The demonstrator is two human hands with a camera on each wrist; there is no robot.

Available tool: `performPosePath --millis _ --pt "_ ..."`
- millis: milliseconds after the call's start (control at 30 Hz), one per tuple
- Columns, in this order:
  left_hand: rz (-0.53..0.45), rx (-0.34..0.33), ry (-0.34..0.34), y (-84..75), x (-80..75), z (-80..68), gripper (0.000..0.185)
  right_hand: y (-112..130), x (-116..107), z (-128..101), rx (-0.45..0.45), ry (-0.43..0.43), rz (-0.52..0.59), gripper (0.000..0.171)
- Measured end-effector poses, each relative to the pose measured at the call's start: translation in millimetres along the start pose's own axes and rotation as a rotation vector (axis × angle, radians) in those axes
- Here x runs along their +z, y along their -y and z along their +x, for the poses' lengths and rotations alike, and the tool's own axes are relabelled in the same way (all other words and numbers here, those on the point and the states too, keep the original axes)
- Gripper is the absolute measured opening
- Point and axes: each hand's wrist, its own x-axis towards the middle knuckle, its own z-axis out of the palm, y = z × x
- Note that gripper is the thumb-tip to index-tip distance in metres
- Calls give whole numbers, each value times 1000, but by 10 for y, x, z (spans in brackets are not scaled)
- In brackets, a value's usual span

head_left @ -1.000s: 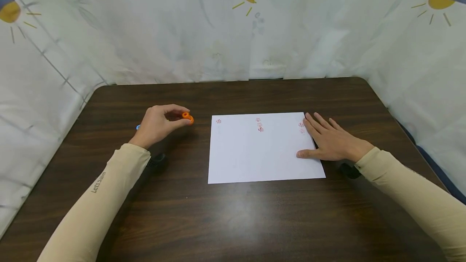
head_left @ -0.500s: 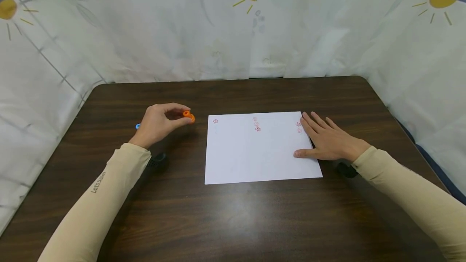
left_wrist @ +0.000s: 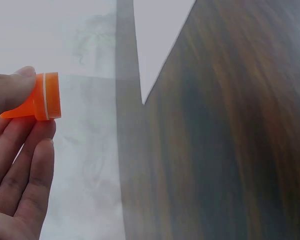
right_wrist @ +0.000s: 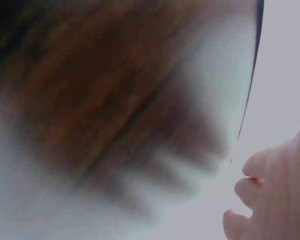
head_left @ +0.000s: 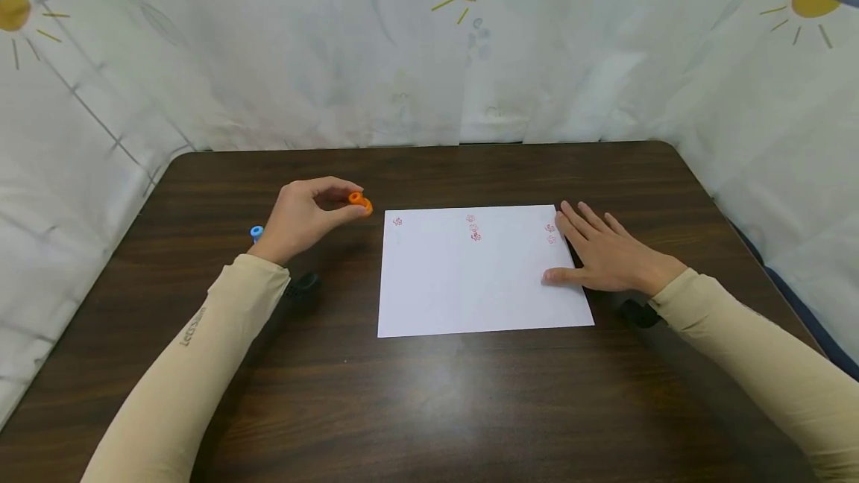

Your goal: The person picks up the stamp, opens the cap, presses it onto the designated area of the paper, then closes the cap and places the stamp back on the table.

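Observation:
My left hand [head_left: 310, 216] pinches a small orange stamp [head_left: 360, 203] between thumb and fingertips, a little above the table and just left of the paper's far left corner. The left wrist view shows the orange stamp [left_wrist: 39, 98] with a white band, held at its narrow end. A white sheet of paper [head_left: 479, 282] lies on the dark wooden table [head_left: 429, 393], with small red stamp marks [head_left: 473, 228] along its far edge. My right hand [head_left: 604, 253] lies flat with straight fingers on the paper's right edge.
A small blue cap-like piece [head_left: 256, 232] lies on the table behind my left hand. White patterned cloth [head_left: 403, 51] walls the table at the back and both sides. The right wrist view is blurred, showing only fingertips [right_wrist: 250, 195].
My left hand has lifted and carried the orange stamp a little to the right, toward the paper's corner. The right hand has stayed flat on the paper.

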Motion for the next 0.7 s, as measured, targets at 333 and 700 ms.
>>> performPosePath --millis 333,700 --pt "-109 34 -34 -168 75 75 32 -54 -94 22 -50 -175 16 97" --pt "-311 29 -74 -313 174 146 36 -17 -206 118 -35 -562 362 72"
